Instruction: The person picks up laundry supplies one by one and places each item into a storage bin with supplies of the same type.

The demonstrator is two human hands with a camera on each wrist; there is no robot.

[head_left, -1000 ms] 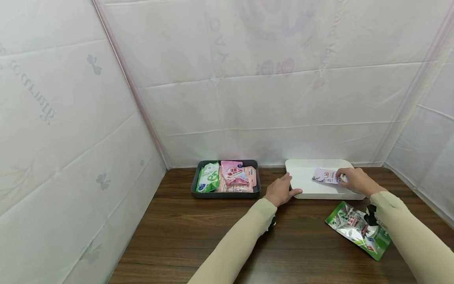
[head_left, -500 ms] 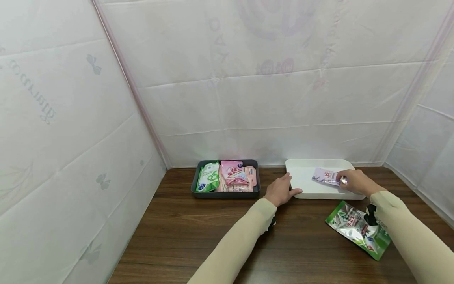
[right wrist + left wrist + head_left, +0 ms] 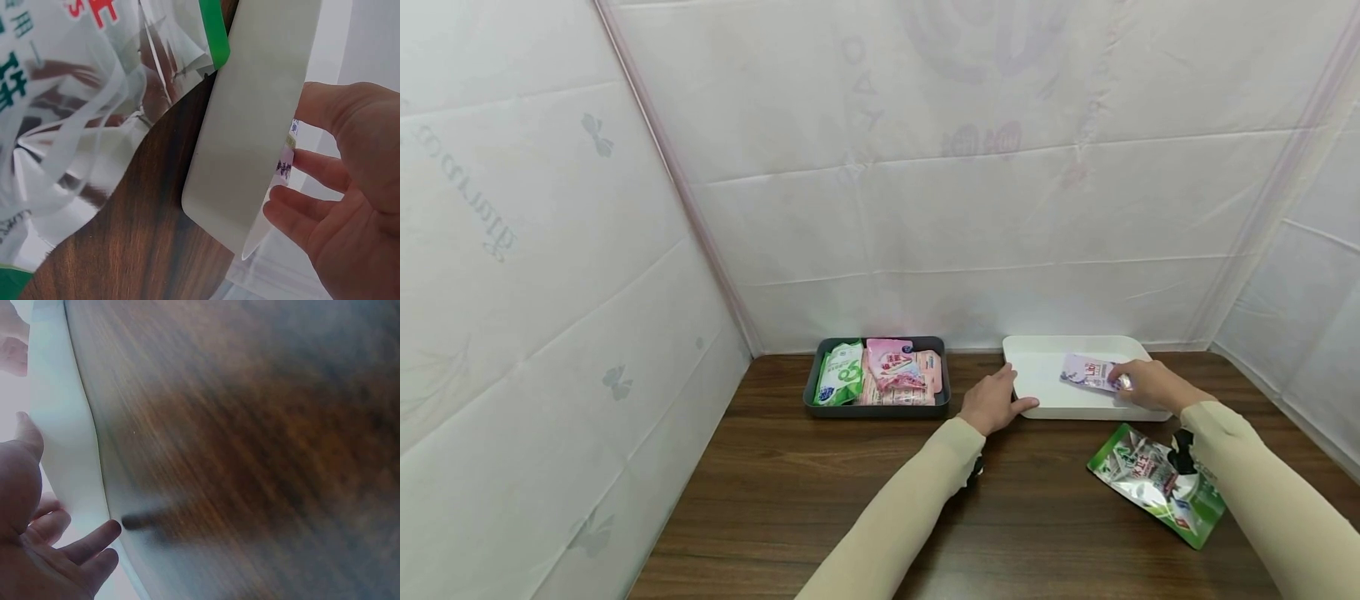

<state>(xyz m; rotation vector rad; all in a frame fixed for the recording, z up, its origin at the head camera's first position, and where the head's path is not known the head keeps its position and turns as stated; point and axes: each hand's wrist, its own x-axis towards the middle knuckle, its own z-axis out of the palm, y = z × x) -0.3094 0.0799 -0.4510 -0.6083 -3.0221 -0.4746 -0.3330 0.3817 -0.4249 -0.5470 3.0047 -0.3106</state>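
Observation:
At the right of the head view, a small purple packet (image 3: 1088, 372) printed with letters lies in a white tray (image 3: 1037, 389). My right hand (image 3: 1153, 384) pinches its right end between thumb and fingers, reaching over the tray's front right corner. The right wrist view shows only a sliver of the packet (image 3: 285, 164) past the tray wall (image 3: 250, 112). My left hand (image 3: 991, 402) rests at the tray's left end, fingers spread along the rim. In the left wrist view the left hand's fingers (image 3: 94, 544) are fairly straight against the white tray wall (image 3: 69, 437).
A green and silver pouch (image 3: 1142, 471) lies on the wooden table (image 3: 1030, 517), partly under the right forearm. Left of the white tray stands a dark grey tray (image 3: 880, 412) with a green packet (image 3: 842, 373) and pink packets (image 3: 891, 367). White sheeting (image 3: 880, 208) encloses the back and sides.
The purple packet's right end has shifted slightly at the right fingers. The left hand, both trays and the green and silver pouch have stayed in place.

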